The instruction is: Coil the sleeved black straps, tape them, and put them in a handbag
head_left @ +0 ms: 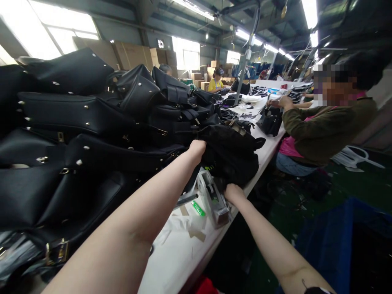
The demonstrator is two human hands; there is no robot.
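Observation:
A black bag [232,153] lies on the white table [180,261], in front of both my arms. My left hand [197,150] is closed on its near left edge, with the fingertips hidden in the dark material. Lower down, my right hand [234,192] grips the bag's near right part by the table edge, its fingers also partly hidden. Between my wrists stands a grey tape dispenser [212,198]. Beside it lies a small green item [198,208], perhaps a cutter or lighter.
A high pile of black bags [92,155] with metal fittings fills the left. On the right, a co-worker [321,126] handles another black bag [271,120]. A blue bin [327,241] stands on the floor at lower right. Another person [216,83] sits farther back.

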